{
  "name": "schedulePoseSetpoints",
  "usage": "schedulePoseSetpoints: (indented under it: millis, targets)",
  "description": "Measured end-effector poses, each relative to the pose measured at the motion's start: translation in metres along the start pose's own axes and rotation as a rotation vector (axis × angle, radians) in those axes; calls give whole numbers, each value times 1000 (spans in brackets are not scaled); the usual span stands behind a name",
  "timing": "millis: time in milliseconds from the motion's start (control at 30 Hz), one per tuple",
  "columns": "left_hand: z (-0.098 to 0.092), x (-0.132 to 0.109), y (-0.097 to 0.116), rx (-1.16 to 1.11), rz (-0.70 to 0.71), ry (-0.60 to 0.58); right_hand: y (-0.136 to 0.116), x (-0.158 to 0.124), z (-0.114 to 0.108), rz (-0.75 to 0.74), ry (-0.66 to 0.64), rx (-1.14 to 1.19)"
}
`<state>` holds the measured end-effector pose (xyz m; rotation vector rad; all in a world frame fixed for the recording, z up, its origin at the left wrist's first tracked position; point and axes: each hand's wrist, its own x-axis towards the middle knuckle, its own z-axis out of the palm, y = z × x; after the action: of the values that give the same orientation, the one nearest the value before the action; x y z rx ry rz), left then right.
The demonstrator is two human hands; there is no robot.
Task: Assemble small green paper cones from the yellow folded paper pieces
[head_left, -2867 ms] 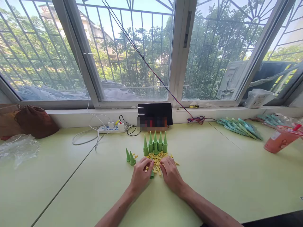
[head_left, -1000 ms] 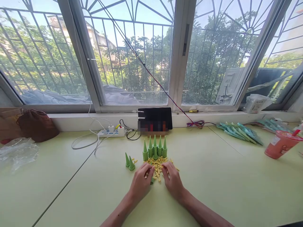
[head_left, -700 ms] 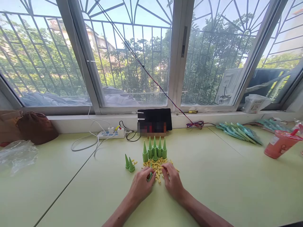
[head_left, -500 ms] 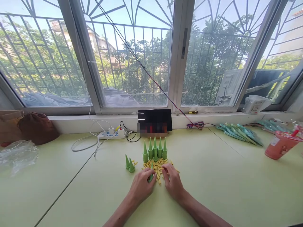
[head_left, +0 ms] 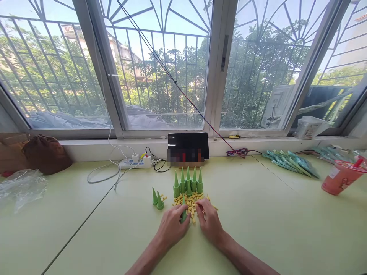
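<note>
My left hand (head_left: 173,223) is closed around a green cone (head_left: 184,210), which stands upright between thumb and fingers with its tip showing. Opposite it, my right hand (head_left: 211,220) is bent in a pinch at the right side of a heap of small yellow pieces (head_left: 191,209). A bit of yellow shows at its fingertips, partly hidden by the fingers. Just behind the heap, several green cones (head_left: 188,176) on ridged green bases stand in a tight group. Two more green cones (head_left: 159,202) stand apart to the left, with a few yellow pieces beside them.
A dark-screened tablet (head_left: 187,145) leans by the window sill. Left of it lie a power strip (head_left: 136,163) and white cables; farther left are a brown bag (head_left: 47,154) and clear plastic (head_left: 24,187). At right are green packets (head_left: 289,163) and a red drink cup (head_left: 342,177).
Both hands stay almost where they were, and the cone remains in my left hand. The whole view has shifted very slightly.
</note>
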<state>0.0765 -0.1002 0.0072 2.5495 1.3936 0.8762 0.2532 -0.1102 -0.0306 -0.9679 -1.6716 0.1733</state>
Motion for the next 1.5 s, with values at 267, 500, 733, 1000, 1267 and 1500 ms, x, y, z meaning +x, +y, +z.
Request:
schedulePoseSetpoints:
  millis: [267,500,733,1000,1267,1500]
  targets:
    - [5,-2,-2,-209,-33,138,-5,0,-2,-23,-83,10]
    - [7,-3,-2,-238,-25,142,-8,0,-4,-29,-162,2]
    - [7,-1,-3,-242,-16,167,-5,0,-2,-28,-115,-10]
    - [7,-1,-4,-254,-13,161,-5,0,-1,-40,-68,-16]
    - [6,-1,-5,-267,-3,188,-6,0,-1,-24,-72,-17]
    - [6,-1,-5,-260,-18,168,-7,-1,-2,-21,-101,-8]
